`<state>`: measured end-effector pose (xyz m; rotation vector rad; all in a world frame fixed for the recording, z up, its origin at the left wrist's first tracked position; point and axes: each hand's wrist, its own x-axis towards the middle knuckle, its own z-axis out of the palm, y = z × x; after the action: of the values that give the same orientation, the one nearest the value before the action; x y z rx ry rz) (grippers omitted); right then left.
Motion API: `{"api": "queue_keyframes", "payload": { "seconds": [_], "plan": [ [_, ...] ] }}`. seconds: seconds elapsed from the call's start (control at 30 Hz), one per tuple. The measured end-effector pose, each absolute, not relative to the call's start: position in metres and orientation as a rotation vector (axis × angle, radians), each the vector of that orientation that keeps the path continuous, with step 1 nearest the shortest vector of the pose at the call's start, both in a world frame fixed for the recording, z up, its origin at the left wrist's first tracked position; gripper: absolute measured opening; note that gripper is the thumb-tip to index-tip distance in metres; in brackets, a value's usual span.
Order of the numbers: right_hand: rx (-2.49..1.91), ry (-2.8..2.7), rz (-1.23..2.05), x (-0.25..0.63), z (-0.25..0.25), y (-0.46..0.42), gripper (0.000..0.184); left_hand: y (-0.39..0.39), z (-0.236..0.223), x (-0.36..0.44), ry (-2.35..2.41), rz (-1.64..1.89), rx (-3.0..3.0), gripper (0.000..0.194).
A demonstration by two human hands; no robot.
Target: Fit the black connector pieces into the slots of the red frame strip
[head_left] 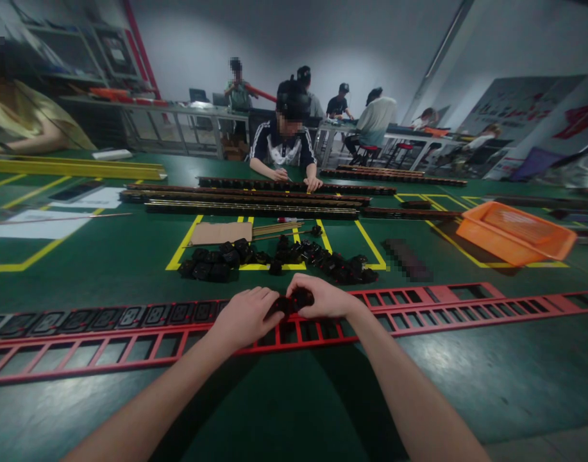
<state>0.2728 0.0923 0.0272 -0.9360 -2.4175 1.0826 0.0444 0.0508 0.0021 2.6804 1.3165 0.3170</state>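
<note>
the left hand [248, 317] and the right hand [325, 296] meet at the centre of the view, both with fingers and thumb curled in, grasping a black piece [281, 307] over the far red frame [438, 294]; the fingers cover so much that it could be one piece or two touching. toward nine o'clock from the hands, that frame's slots hold a row of black sockets [156, 314]; toward three o'clock its slots show bare. the near red frame [82, 373] runs alongside it, just below the hands at six o'clock, its slots open to the green table [284, 410]. at twelve o'clock, just past the fingers, lies a loose pile [211, 264] of more black pieces, with cardboard [221, 233] behind it at eleven. dark bars [255, 208] lie farther off at twelve, where a co-worker [286, 151] leans over them, both hands on a bar. an orange basket [486, 237] sits tilted at two o'clock, and white paper [34, 223] lies at ten.
</note>
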Motion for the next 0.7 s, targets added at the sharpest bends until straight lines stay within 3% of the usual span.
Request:
{"api": "queue_keyframes", "payload": {
  "seconds": [0.7],
  "plan": [
    [-1.053, -2.389, 1.129, 0.2712, 0.0251, 0.0927, 0.035, 0.0509, 0.0027, 0.0443, 1.313, 0.311, 2.672, 0.026]
  ]
}}
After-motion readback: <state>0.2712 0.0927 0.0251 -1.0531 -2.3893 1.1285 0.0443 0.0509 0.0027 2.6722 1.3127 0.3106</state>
